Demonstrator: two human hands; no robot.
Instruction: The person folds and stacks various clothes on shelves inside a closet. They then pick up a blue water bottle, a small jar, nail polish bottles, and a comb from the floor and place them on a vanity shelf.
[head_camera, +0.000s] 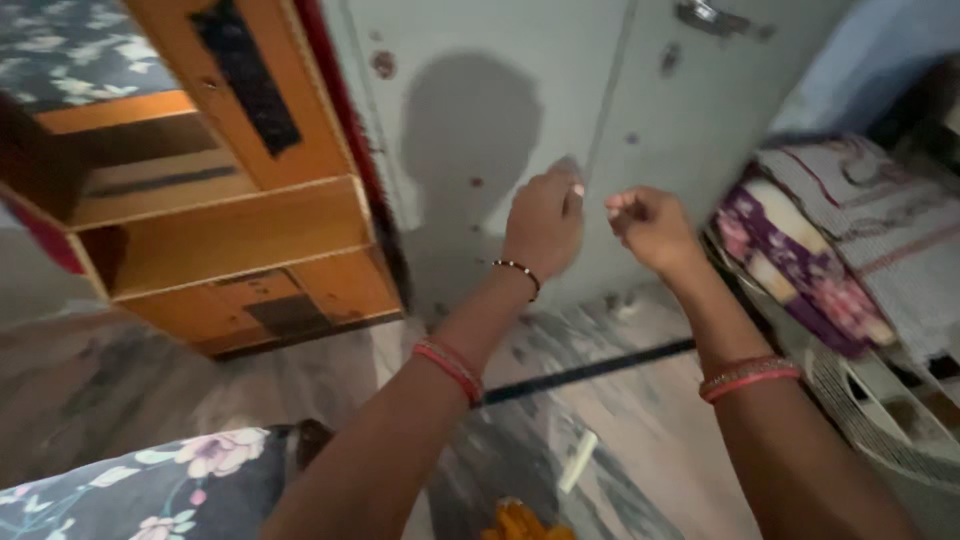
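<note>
My left hand (545, 222) is raised in front of a grey metal door (520, 90), fingers curled with the thumb and forefinger pinched together. My right hand (650, 228) is close beside it, a small gap between them, its fingers also curled and pinched. The picture is blurred and I cannot tell whether anything thin is held between the two hands. Both wrists wear red bangles, and the left wrist also has a dark bead bracelet. The shadow of a head falls on the door.
An orange wooden shelf unit (230, 230) stands at the left. Folded patterned blankets (810, 260) are piled at the right. A dark floral cushion (140, 490) lies bottom left. On the marbled floor (620, 400) are a small white stick (578, 462) and something orange (520, 522).
</note>
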